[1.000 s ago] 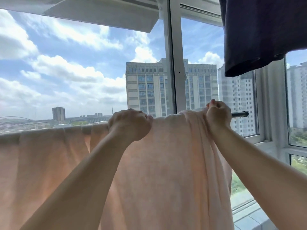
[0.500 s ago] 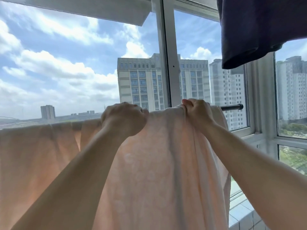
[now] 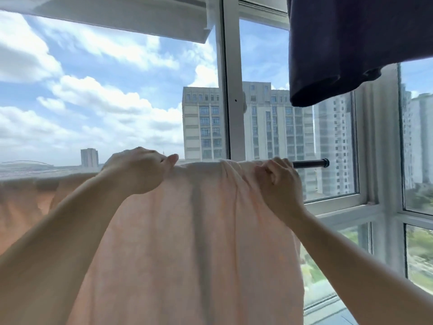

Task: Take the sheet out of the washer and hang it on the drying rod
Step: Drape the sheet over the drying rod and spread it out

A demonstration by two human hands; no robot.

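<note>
No text, label, brand, number or sign can be read anywhere in the view.

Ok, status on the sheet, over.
Both hands grip sheet at the rod: left hand, right hand. Sheet draped over rod, bunched at right. Dark cloth overhead, not touching.
</note>
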